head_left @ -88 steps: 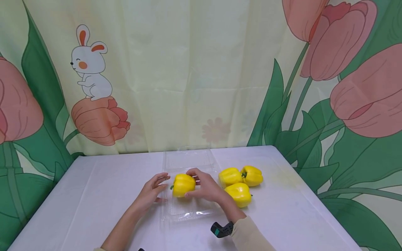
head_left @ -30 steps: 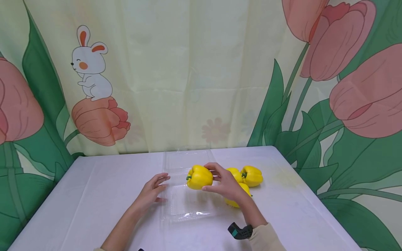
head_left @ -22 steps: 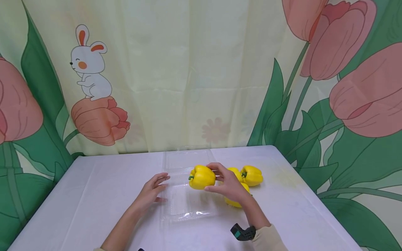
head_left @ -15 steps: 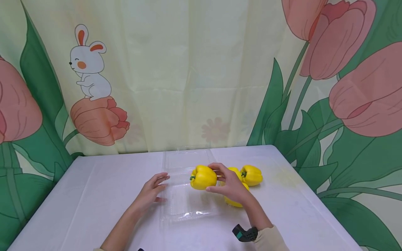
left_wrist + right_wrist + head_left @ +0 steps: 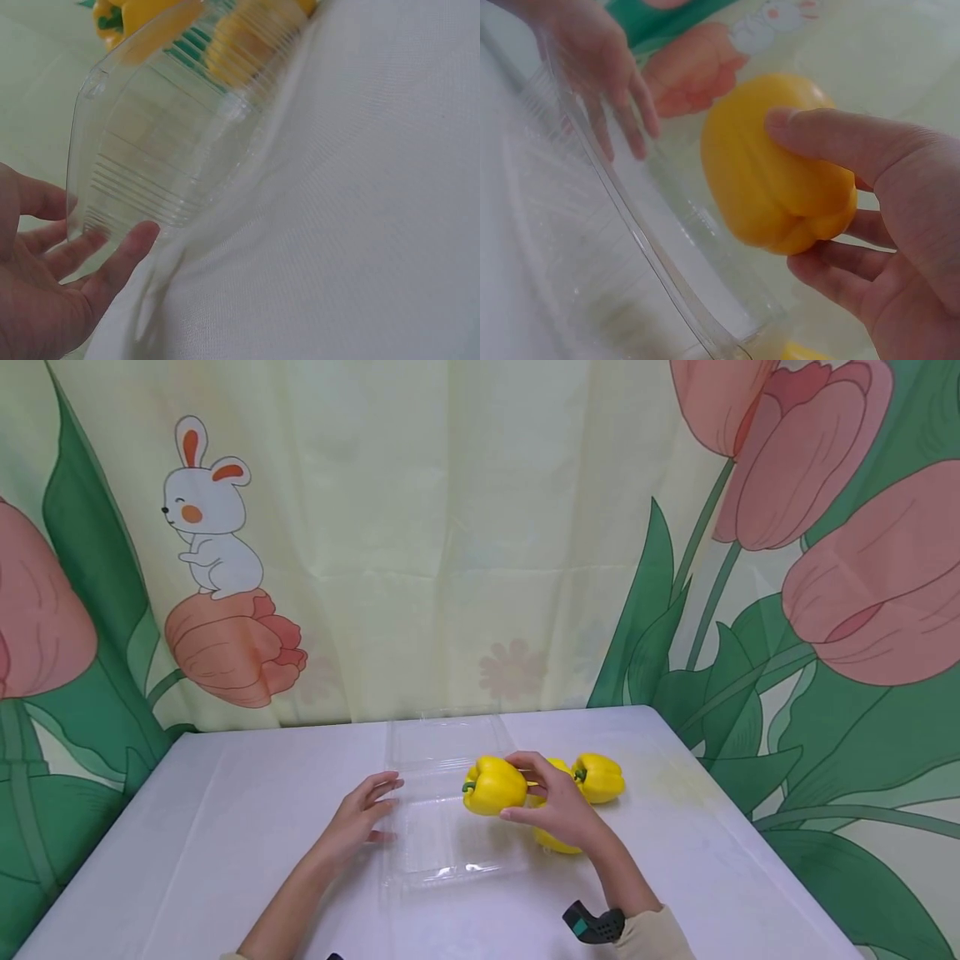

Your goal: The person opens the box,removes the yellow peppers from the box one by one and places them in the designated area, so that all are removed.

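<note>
A yellow bell pepper (image 5: 495,787) with a green stem is gripped between the thumb and fingers of my right hand (image 5: 553,802). It hangs above the clear plastic container (image 5: 435,862), near its right side. In the right wrist view the same pepper (image 5: 761,172) is held clear of the container wall (image 5: 652,255). My left hand (image 5: 360,818) stays at the container's left side, fingers spread and loosely bent. The left wrist view has the fingertips (image 5: 142,234) at the plastic wall; whether they press it I cannot tell.
Beside the container on the right lie more yellow bell peppers: one at the back (image 5: 600,778), two partly hidden by my right hand, including the front one (image 5: 555,841). The container's clear lid (image 5: 446,741) lies opened toward the back edge of the white-covered table (image 5: 255,810).
My right hand has lifted the pepper from low over the container's left part and carried it up and to the right, slowly of late. The left hand has stayed in place.
</note>
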A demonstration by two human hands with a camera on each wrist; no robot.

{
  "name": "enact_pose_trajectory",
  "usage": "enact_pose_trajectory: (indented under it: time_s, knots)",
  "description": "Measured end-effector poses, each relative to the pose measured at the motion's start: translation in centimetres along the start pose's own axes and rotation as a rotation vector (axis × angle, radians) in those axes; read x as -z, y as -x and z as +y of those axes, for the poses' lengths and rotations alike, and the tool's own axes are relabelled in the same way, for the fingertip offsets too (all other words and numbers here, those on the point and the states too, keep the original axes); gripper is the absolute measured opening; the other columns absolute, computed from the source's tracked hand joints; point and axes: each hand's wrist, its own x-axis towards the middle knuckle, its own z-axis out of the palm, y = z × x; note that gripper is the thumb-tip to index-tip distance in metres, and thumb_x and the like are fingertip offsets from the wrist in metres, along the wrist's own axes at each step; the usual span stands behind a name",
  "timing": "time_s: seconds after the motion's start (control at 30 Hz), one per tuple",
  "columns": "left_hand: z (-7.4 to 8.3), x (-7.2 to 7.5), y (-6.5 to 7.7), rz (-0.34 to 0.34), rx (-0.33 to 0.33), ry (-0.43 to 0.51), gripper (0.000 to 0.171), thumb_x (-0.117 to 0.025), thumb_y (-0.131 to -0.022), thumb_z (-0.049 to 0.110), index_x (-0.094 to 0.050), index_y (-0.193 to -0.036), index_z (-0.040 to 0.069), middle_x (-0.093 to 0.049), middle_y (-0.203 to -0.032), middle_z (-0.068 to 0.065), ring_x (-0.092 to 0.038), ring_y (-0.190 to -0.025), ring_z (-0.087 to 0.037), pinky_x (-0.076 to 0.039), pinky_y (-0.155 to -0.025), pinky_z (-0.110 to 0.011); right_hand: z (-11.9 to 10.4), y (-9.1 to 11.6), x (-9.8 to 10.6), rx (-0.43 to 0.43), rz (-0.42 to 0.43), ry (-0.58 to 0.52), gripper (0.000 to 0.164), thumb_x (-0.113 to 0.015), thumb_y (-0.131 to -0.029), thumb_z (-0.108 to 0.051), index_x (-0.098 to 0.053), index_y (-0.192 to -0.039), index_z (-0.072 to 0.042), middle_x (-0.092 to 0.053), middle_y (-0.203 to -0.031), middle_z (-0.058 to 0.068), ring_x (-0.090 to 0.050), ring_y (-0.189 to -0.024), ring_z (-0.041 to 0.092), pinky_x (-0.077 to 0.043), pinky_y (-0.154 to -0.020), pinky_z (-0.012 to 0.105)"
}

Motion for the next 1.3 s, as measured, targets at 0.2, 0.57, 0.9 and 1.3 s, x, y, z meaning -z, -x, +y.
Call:
enact_pose_trajectory:
  time_s: [0.2, 0.57, 0.9, 1.3]
  knots:
    - [0.03, 0.06, 0.01, -0.007, -0.004, -0.002, 0.046, -0.047, -0.099, 0.008, -0.039, -0.144, 0.012, -0.044, -0.150, -0.012, -0.042, -0.135, -0.036, -0.059, -0.079, -0.040, 0.14, 0.34, 0.17, -0.015, 0.005, -0.001, 0.070, -0.084, -0.073, -0.037, -0.049, -0.133, -0.025, -0.053, -0.137, -0.001, -0.058, -0.120, 0.021, -0.051, -0.099, 0.031]
    - [-0.04, 0.12, -0.15, -0.002, 0.003, 0.004, 0.046, -0.048, -0.099, 0.008, -0.040, -0.144, 0.013, -0.045, -0.150, -0.010, -0.042, -0.136, -0.034, -0.059, -0.079, -0.040, 0.15, 0.54, 0.29, -0.024, 0.011, -0.004, 0.070, -0.085, -0.073, -0.032, -0.050, -0.133, -0.023, -0.054, -0.137, -0.001, -0.057, -0.120, 0.020, -0.052, -0.099, 0.029]
    - [-0.41, 0.26, -0.18, -0.011, -0.008, 0.022, 0.046, -0.048, -0.099, 0.007, -0.040, -0.144, 0.011, -0.045, -0.149, -0.012, -0.041, -0.137, -0.035, -0.059, -0.078, -0.041, 0.44, 0.82, 0.43, -0.038, 0.010, -0.011, 0.070, -0.084, -0.074, -0.033, -0.049, -0.134, -0.023, -0.053, -0.137, 0.000, -0.056, -0.121, 0.021, -0.051, -0.100, 0.031]
    - [-0.39, 0.26, -0.25, -0.019, -0.023, 0.022, 0.046, -0.049, -0.098, 0.008, -0.040, -0.144, 0.011, -0.045, -0.149, -0.013, -0.042, -0.136, -0.034, -0.059, -0.075, -0.038, 0.97, 0.83, 0.92, -0.058, 0.018, -0.023, 0.071, -0.083, -0.074, -0.033, -0.048, -0.134, -0.022, -0.052, -0.139, 0.003, -0.055, -0.123, 0.023, -0.050, -0.102, 0.037]
